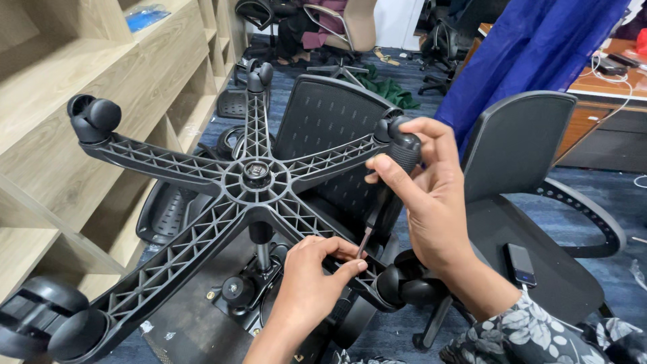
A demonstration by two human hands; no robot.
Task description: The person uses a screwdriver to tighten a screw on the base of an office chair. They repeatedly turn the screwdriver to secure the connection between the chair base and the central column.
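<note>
Along the left edge of the frame, pale wood-grain shelves [60, 135] rise beside an upturned office chair, whose black five-armed base [256, 176] fills the centre, each ribbed plastic arm latticed with triangles and ending in a glossy twin-wheel caster [94, 118]. Below the hub, a smooth gas cylinder [261, 244] drops to a metal seat mechanism [249, 286] fixed with small bolts. At lower centre the left hand [313, 280] rests against one arm of the base, its grip pressed together around the thin reddish shaft where the tip goes in, steadying it. Just right of it, the right hand [431, 202] has its grip wrapped closed around the knurled black handle of a screwdriver [394, 172], which slants down from upper right to lower left; the tip itself is hidden behind the fingers. I judge that the tip could slip out of the fastener if the handle is pushed off-axis, and the steadying fingers lie right where it would jab. The raised base might also rock, being propped only on its column. Further right stands a second chair [526, 202] with a matte moulded back and curved perforated armrest, a dark phone [520, 264] lying flat on its seat. Blue cloth [532, 47] hangs at upper right, beside a wooden desk [606, 84].
</note>
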